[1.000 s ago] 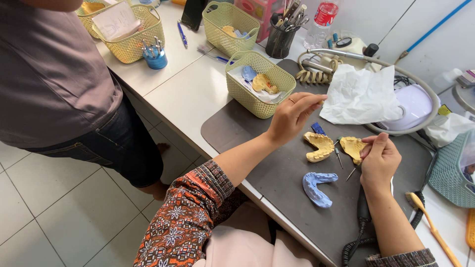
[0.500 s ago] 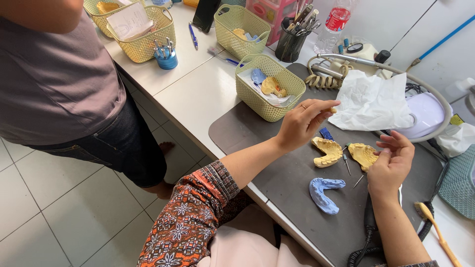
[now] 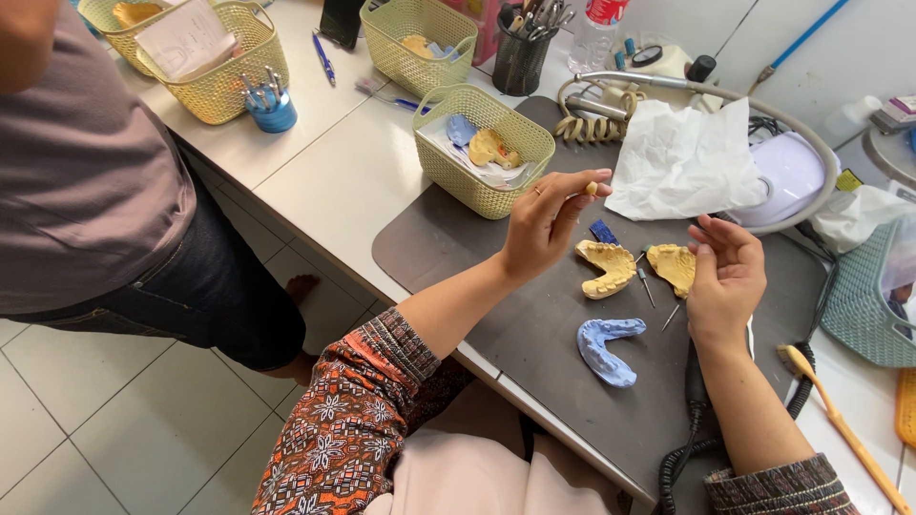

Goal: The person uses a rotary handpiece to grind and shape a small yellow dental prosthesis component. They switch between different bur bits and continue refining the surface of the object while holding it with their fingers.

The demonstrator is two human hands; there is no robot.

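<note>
Our left hand (image 3: 544,221) pinches a small yellowish bit (image 3: 592,188) above the yellow dental cast (image 3: 607,268); right of that cast, our right hand (image 3: 725,277) loosely cups a second yellow cast (image 3: 673,266) on the desk (image 3: 334,181)

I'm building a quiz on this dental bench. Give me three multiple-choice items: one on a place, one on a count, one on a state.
1. Where is the blue cast?
A. on the dark mat
B. in a basket
C. on the floor

2. How many yellow casts lie on the mat?
A. one
B. two
C. four

3. What is the left hand doing?
A. lying flat
B. pinching a small tool
C. holding the brush

Key: 1 A, it lies on the mat, nearer the person than the yellow casts. 2 B, one beside the other. 3 B, fingertips grip a small tipped tool.
</note>
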